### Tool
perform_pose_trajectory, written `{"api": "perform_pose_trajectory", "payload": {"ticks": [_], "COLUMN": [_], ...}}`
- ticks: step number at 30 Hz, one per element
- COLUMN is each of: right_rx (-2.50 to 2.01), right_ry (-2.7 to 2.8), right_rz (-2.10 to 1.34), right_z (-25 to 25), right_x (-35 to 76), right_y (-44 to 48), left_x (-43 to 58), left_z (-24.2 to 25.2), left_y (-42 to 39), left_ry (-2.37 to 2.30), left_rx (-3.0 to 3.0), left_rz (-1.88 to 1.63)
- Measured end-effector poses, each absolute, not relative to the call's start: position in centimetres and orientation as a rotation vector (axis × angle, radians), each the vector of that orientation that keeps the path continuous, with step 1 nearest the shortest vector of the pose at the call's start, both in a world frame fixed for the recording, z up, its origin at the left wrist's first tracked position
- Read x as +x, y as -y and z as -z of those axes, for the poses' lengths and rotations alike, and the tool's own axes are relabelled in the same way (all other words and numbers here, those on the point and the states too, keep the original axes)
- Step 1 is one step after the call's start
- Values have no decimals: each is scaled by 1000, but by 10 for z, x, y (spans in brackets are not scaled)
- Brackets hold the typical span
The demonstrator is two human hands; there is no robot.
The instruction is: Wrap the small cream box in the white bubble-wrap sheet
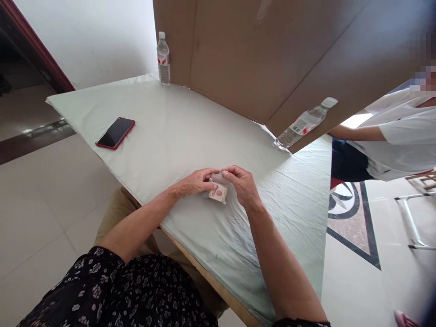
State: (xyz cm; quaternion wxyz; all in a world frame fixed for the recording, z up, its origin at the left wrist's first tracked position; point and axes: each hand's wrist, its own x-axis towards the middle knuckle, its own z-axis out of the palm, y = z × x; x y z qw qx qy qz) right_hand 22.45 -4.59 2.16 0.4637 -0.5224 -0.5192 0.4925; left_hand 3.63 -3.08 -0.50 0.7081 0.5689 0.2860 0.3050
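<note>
A small pale box (218, 192) with red print, in what looks like clear wrapping, is just above the cloth near the table's front edge. My left hand (196, 182) grips its left end, thumb across the top and fingers behind. My right hand (242, 182) is at the box's far side, with thumb and forefinger pinched together close to my left fingertips. Whatever lies between those right fingertips is too small to make out.
A phone with a red case (116, 133) lies on the pale tablecloth (177, 122) to the left. Two water bottles (163, 59) stand against a brown cardboard partition (231, 54), the right-hand bottle (306, 123) appearing tilted. A person in a white shirt (405, 136) is beyond it at right.
</note>
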Motion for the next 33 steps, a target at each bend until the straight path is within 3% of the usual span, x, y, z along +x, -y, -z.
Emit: {"api": "perform_pose_trajectory", "payload": {"ticks": [8, 17, 27, 33], "right_rx": [-1322, -1273, -1238, -1375], "right_ry": [1567, 1864, 1998, 1866], "right_rz": [-655, -391, -616, -542], "right_z": [-15, -7, -7, 9], "right_x": [224, 232, 250, 241], "right_y": [67, 82, 78, 78], "left_x": [38, 39, 40, 40], "left_z": [1, -1, -2, -6], "left_y": [30, 33, 35, 35], "left_ry": [-763, -831, -862, -891], "left_rx": [1354, 1403, 1410, 1398], "left_rz": [-697, -752, -733, -833]}}
